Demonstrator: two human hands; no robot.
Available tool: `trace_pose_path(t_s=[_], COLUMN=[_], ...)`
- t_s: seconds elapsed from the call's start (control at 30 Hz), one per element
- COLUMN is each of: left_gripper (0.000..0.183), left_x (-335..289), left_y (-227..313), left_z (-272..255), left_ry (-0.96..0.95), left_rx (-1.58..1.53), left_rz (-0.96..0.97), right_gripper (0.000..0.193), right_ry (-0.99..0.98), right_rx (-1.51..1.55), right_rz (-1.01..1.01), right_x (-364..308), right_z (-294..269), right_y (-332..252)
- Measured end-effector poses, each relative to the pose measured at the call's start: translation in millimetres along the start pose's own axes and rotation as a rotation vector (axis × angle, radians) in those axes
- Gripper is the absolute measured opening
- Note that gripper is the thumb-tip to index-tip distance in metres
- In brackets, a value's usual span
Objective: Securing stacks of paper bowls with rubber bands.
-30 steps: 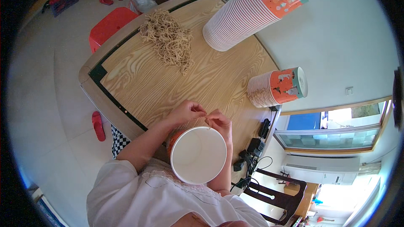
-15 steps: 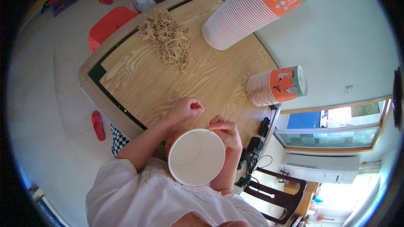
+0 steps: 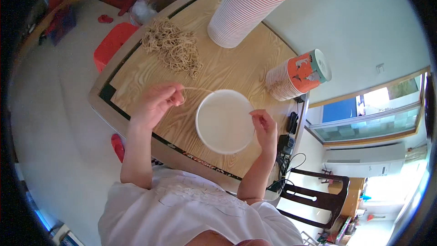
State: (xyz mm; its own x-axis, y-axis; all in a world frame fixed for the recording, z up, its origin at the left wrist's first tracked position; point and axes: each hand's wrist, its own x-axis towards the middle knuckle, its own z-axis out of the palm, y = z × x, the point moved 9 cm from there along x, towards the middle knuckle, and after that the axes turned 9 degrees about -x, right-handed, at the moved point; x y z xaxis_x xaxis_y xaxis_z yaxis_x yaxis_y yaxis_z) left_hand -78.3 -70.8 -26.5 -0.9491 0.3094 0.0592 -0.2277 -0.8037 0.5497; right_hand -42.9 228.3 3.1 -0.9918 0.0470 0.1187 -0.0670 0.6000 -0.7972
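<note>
A paper bucket [image 3: 225, 123], white inside, stands on the wood-grain table in front of me with its mouth facing up. To its left my left hand [image 3: 159, 102] is closed in a pinch on a thin tan cord [image 3: 198, 88], which stretches across to the bucket's far rim. My right hand [image 3: 266, 132] pinches at the right side of the rim; whether cord is also between those fingers is too small to make out. Beyond my left hand lies a tangled heap of the same tan cords [image 3: 173, 48].
A tall stack of paper buckets [image 3: 243, 11] leans into view at the back, and a shorter stack [image 3: 296, 75] stands at the right. Black cables and adapters [image 3: 286, 145] crowd the right table edge. A red stool [image 3: 114, 43] and a dark wooden chair [image 3: 314, 196] flank the table.
The bucket has moved away from my body onto the table. My left hand has drawn away leftward, with the cord now stretched to the rim. My right hand has shifted right along the rim.
</note>
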Motion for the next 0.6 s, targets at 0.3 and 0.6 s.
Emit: trace_pose_path(t_s=[0.3, 0.6], left_gripper=[0.036, 0.038], left_x=[-32.7, -44.7], left_y=[44.4, 42.0], left_z=[36.0, 51.6], left_ry=[-0.156, -0.158], left_rx=[0.072, 0.213], left_rz=[0.257, 0.265], right_gripper=[0.011, 0.013], right_ry=[-0.344, -0.407], right_rx=[0.067, -0.112], right_rz=[0.128, -0.018], right_x=[-44.6, -50.9], right_z=[16.6, 39.1], right_y=[-36.5, -30.5])
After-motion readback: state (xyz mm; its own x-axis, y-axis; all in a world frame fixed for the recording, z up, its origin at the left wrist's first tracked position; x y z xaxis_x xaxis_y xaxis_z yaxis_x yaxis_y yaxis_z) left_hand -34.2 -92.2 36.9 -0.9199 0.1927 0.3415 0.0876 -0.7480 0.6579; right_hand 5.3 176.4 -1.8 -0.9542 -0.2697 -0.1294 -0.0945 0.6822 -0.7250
